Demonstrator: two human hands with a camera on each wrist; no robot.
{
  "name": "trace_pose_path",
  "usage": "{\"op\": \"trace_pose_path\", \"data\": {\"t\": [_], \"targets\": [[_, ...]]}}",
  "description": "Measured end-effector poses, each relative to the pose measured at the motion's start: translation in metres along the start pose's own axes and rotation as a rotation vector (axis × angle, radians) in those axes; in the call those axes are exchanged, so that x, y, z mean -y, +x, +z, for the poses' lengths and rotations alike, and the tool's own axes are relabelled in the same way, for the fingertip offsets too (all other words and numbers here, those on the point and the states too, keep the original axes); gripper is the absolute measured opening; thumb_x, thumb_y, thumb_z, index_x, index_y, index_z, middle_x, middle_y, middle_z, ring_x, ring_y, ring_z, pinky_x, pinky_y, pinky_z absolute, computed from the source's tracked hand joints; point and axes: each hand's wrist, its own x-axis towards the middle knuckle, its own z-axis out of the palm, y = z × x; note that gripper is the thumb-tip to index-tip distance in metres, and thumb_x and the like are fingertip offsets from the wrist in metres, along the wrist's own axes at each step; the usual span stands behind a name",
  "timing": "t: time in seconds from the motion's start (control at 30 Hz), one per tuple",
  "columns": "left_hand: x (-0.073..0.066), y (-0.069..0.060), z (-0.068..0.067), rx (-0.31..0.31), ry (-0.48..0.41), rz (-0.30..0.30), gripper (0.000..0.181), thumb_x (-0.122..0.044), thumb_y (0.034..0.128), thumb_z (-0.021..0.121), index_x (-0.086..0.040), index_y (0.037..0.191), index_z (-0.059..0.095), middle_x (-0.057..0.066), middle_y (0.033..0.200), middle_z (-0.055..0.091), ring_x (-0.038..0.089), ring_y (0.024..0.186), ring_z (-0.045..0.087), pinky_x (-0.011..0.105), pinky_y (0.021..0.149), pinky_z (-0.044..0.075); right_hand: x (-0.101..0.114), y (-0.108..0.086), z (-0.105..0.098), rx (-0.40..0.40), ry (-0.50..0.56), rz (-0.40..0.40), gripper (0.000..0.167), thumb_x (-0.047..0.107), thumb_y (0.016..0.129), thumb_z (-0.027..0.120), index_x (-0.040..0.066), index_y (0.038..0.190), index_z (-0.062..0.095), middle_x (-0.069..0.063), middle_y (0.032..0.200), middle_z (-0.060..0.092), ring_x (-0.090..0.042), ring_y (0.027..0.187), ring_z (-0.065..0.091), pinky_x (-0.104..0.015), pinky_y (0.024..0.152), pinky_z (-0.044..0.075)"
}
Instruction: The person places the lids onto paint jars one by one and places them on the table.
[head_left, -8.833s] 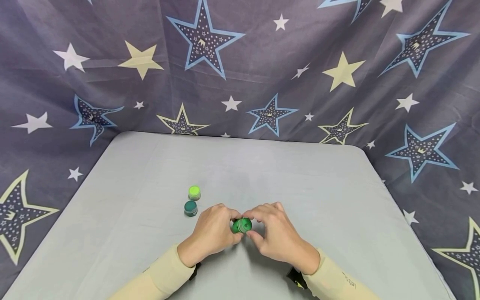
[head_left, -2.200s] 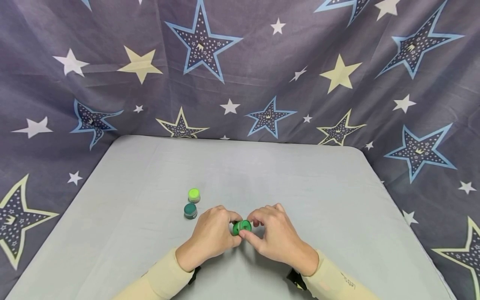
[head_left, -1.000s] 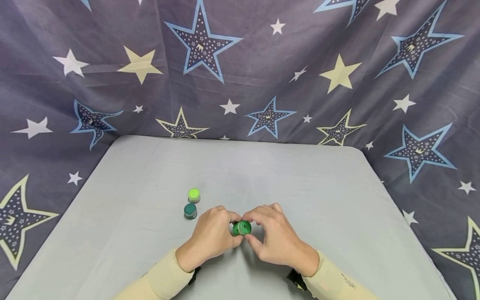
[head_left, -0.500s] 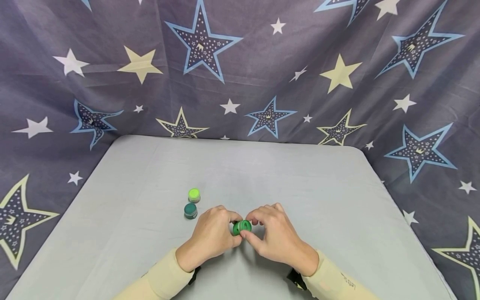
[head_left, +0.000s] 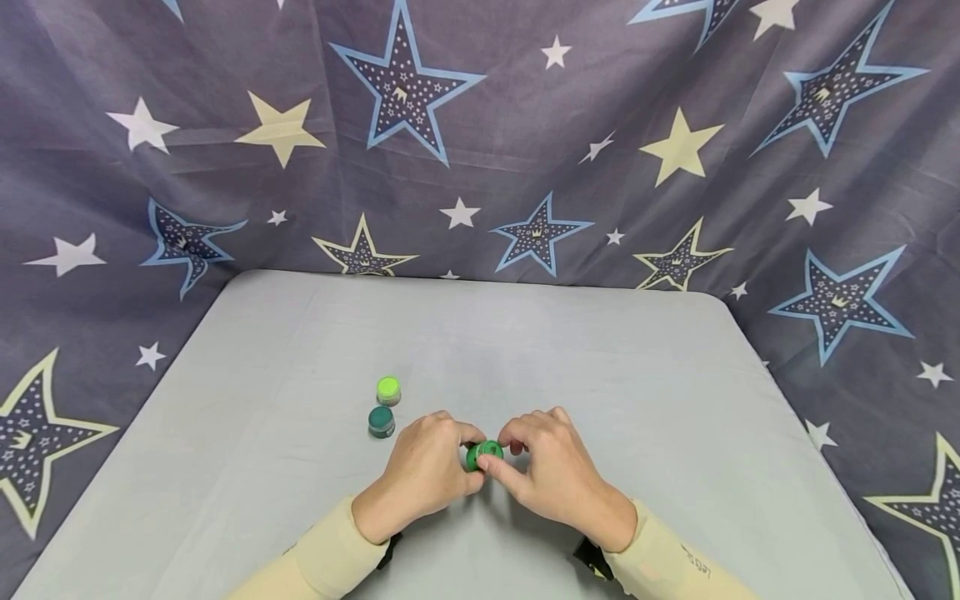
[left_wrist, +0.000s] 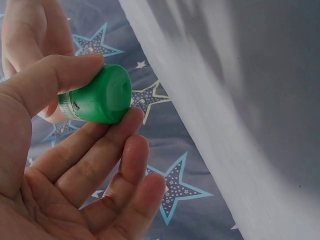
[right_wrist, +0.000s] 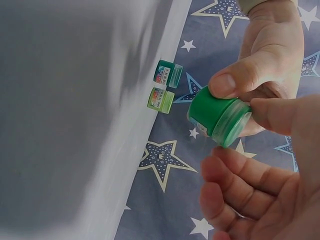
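A small green paint jar (head_left: pixel 483 454) is held on its side above the table, between both hands. My left hand (head_left: pixel 426 464) pinches its green body between thumb and fingers; the left wrist view shows the jar's rounded base (left_wrist: pixel 112 95). At the other end, my right hand (head_left: pixel 558 473) has its thumb on the clear-edged lid (right_wrist: pixel 234 124), with the fingertips close at the opposite side of the rim. The lid is on the jar. Left of the hands, a dark teal paint jar (head_left: pixel 381 422) and a lime green paint jar (head_left: pixel 388 391) stand upright.
A pale grey cloth covers the table (head_left: pixel 585 358). Behind and beside it hangs a dark curtain (head_left: pixel 480 150) printed with stars. Black straps (head_left: pixel 592 557) show under the sleeves.
The right thumb and fingers have shifted repeatedly around the lid's rim, the thumb moving from its near edge onto it. My left hand and the two standing jars stay put.
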Motion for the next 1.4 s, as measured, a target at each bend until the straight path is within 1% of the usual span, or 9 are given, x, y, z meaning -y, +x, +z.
{"op": "trace_pose_path", "data": {"t": [0.1,0.2,0.33,0.47,0.63,0.8,0.97,1.13,1.4], "targets": [[0.0003,0.0002,-0.0002,0.002,0.002,-0.001,0.026,-0.020,0.0697,0.092,-0.016,0.093,0.083,-0.007,0.081,0.073,0.006,0.069,0.053,0.023,0.058,0.042,0.0002,0.0001,0.0000,0.001,0.005,0.004,0.025,0.044,0.087,0.081,0.020,0.087,0.073,0.013,0.079,0.065,-0.003,0.069,0.053,-0.028,0.071,0.034],[0.0007,0.0003,-0.0003,0.001,0.003,0.000,0.027,-0.020,0.0683,0.093,-0.016,0.093,0.083,-0.008,0.081,0.072,0.006,0.069,0.054,0.023,0.059,0.043,0.0002,0.0000,-0.0004,0.000,0.024,-0.013,0.028,0.043,0.085,0.083,0.018,0.094,0.073,0.011,0.085,0.068,-0.004,0.074,0.056,-0.029,0.074,0.036],[0.0011,0.0001,-0.0001,-0.008,0.001,0.007,0.027,-0.021,0.0671,0.094,-0.017,0.092,0.083,-0.010,0.079,0.071,0.007,0.070,0.055,0.024,0.059,0.044,0.0005,-0.0001,-0.0020,0.018,0.077,-0.050,0.032,0.035,0.081,0.087,0.017,0.104,0.074,0.010,0.096,0.071,-0.003,0.082,0.059,-0.030,0.079,0.037],[0.0013,0.0000,0.0001,-0.012,-0.001,0.007,0.027,-0.022,0.0671,0.095,-0.019,0.090,0.082,-0.011,0.078,0.071,0.007,0.070,0.055,0.024,0.059,0.043,0.0010,-0.0002,-0.0029,0.045,0.114,-0.069,0.032,0.026,0.080,0.088,0.018,0.107,0.074,0.011,0.101,0.073,-0.003,0.088,0.061,-0.031,0.081,0.037],[0.0011,0.0000,0.0001,-0.009,-0.010,0.006,0.025,-0.022,0.0688,0.094,-0.018,0.090,0.082,-0.011,0.078,0.071,0.006,0.070,0.055,0.023,0.059,0.043,0.0008,-0.0009,-0.0022,0.046,0.115,-0.066,0.032,0.019,0.078,0.089,0.017,0.106,0.074,0.011,0.099,0.073,-0.003,0.087,0.061,-0.032,0.082,0.038],[0.0007,-0.0001,-0.0001,-0.004,-0.011,0.001,0.025,-0.022,0.0693,0.093,-0.018,0.092,0.083,-0.010,0.079,0.071,0.006,0.070,0.054,0.023,0.058,0.042,0.0005,-0.0015,-0.0011,0.037,0.114,-0.063,0.029,0.019,0.078,0.089,0.016,0.102,0.075,0.011,0.094,0.071,-0.005,0.085,0.061,-0.032,0.081,0.037],[0.0006,-0.0001,-0.0003,-0.001,-0.003,0.002,0.025,-0.022,0.0692,0.093,-0.017,0.092,0.083,-0.010,0.079,0.071,0.006,0.069,0.053,0.023,0.058,0.042,0.0001,-0.0014,-0.0003,0.029,0.092,-0.057,0.024,0.024,0.081,0.088,0.016,0.098,0.074,0.010,0.087,0.068,-0.008,0.079,0.060,-0.031,0.079,0.037],[0.0007,0.0001,-0.0004,-0.010,0.009,0.012,0.024,-0.020,0.0688,0.092,-0.018,0.091,0.082,-0.009,0.080,0.072,0.006,0.069,0.053,0.023,0.058,0.042,-0.0002,-0.0013,0.0006,0.014,0.055,-0.042,0.022,0.031,0.083,0.086,0.017,0.093,0.073,0.009,0.083,0.065,-0.003,0.077,0.056,-0.031,0.077,0.037],[-0.0004,-0.0003,-0.0002,-0.010,0.020,0.008,0.026,-0.022,0.0695,0.092,-0.016,0.093,0.083,-0.008,0.082,0.073,0.006,0.068,0.053,0.024,0.059,0.042,-0.0013,-0.0006,0.0026,-0.026,0.012,-0.033,0.023,0.039,0.086,0.083,0.019,0.084,0.071,0.013,0.077,0.064,-0.001,0.070,0.052,-0.028,0.072,0.037]]}}
